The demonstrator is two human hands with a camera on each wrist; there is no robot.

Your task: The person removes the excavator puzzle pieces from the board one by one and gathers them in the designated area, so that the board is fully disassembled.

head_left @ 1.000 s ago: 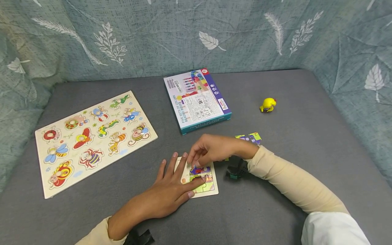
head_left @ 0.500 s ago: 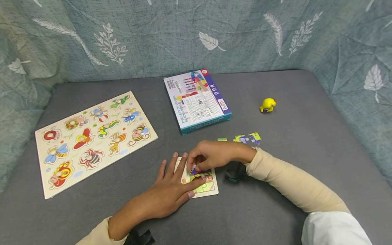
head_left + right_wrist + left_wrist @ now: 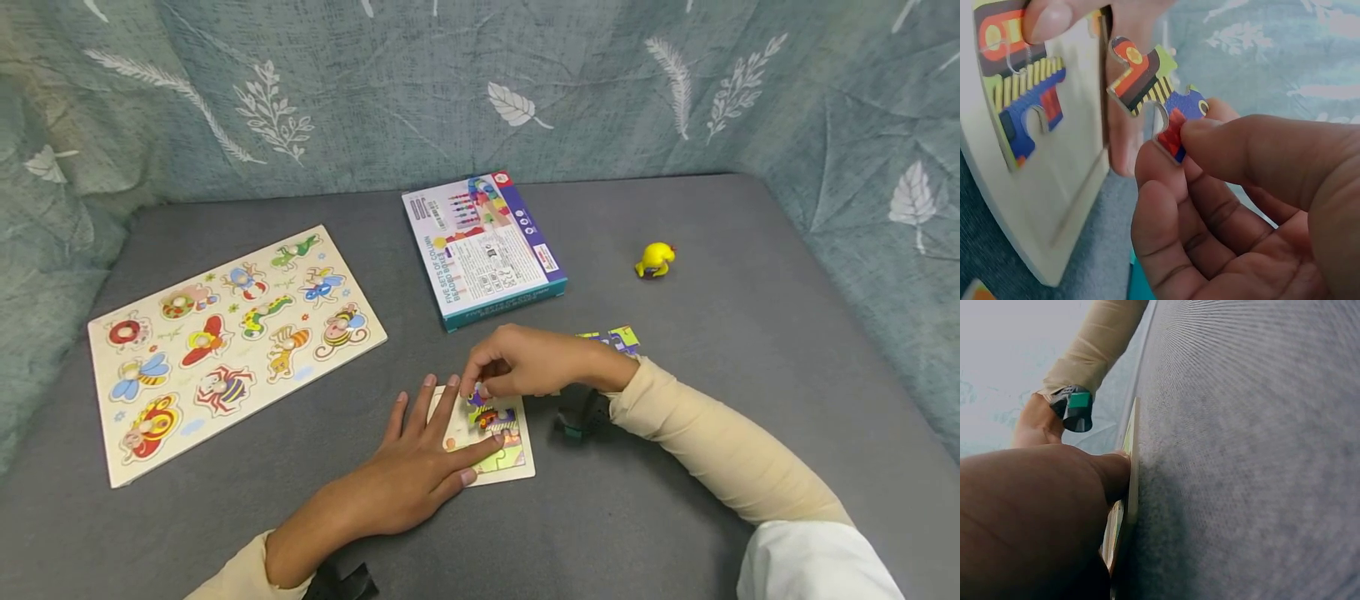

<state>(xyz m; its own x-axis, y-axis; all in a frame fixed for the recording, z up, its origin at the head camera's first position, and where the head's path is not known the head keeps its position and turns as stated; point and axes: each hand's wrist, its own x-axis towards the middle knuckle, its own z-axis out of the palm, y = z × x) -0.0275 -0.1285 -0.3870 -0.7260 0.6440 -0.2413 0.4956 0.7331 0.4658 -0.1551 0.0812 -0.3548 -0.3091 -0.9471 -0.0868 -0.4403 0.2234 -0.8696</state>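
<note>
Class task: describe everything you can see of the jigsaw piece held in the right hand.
The jigsaw piece is thin and flat, apparently wood or card, with projecting knobs and rounded notches. Its printed face shows yellow-and-black stripes, blue and red areas, a dark band, lime-green patches and a red-orange shape with a yellow round mark. The right hand pinches it at one end, tilted, apart from the puzzle board. Its back is hidden.

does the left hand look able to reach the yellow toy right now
Probably not directly: the left hand rests on the puzzle board, and the right hand, pinching a piece, is between it and the yellow toy.
</note>
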